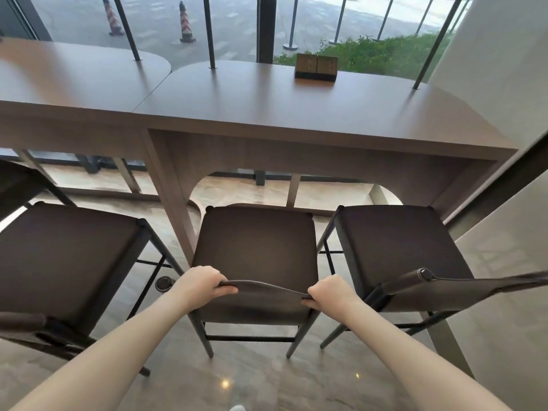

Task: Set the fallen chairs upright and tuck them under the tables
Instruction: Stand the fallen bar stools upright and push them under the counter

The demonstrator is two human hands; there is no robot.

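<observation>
Both forearms run in from the bottom edge, elbows cut off by the frame. Left hand [204,284] curls over the left end of the middle chair's backrest [267,287], fingers on top, thumb underneath. Right hand [329,292] grips the right end the same way; its fingertips are tucked under the strap and hidden. Backrest reads as a thin dark band, bowed between the two hands.

Middle chair [256,256]: upright, dark brown square seat, slim dark metal legs with a low crossbar. Front edge of the seat sits at the table's edge, below the arched cut-out in the apron; rear legs stand on the floor outside the table.

Left chair [68,250]: upright, same make, its backrest cut by the frame's left edge. A fourth dark seat shows only as a sliver at far left. Right chair [397,247]: upright, its backrest stretching off the right edge.

Table [296,114]: brown wood-look top, butted against a second like it on the left, thin dark rods rising through both. Small wooden block holder [316,68] sits near the far edge; its markings are too blurred to read.

Something pale shows at bottom centre on the glossy floor, cut off by the frame.
</observation>
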